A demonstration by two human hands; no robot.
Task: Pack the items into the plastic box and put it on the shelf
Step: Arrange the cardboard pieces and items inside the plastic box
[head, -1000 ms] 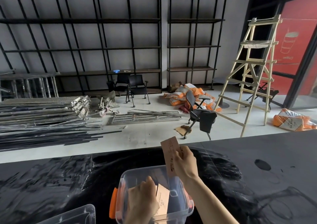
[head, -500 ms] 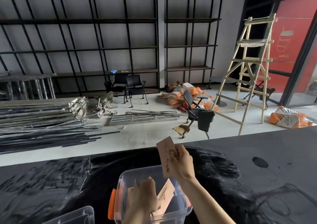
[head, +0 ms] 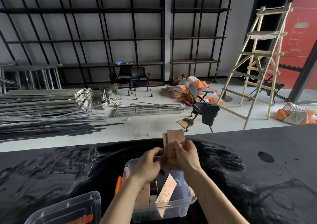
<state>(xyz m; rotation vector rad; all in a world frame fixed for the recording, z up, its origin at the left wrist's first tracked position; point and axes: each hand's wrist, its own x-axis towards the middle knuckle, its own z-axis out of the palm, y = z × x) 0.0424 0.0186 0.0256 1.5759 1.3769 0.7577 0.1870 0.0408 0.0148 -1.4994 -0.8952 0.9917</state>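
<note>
A clear plastic box (head: pixel 173 208) with orange latches sits on the black table, right in front of me. Above its far rim both hands hold a stack of brown paper envelopes (head: pixel 175 138) upright. My right hand (head: pixel 184 155) grips the stack from the right. My left hand (head: pixel 148 165) pinches its left edge. Inside the box lie more brown envelopes (head: pixel 167 190), one leaning on its edge. Black metal shelves (head: pixel 96 40) line the far wall.
The box's clear lid (head: pixel 68 210) lies at the lower left on the black table (head: pixel 257 155). Beyond the table are metal bars (head: pixel 42 110) on the floor, office chairs (head: pixel 204 110), orange sacks (head: pixel 192 88) and a wooden ladder (head: pixel 257 60).
My left hand has come up out of the box and joined my right hand on the envelopes. The stack now stands more upright, above the box's far rim.
</note>
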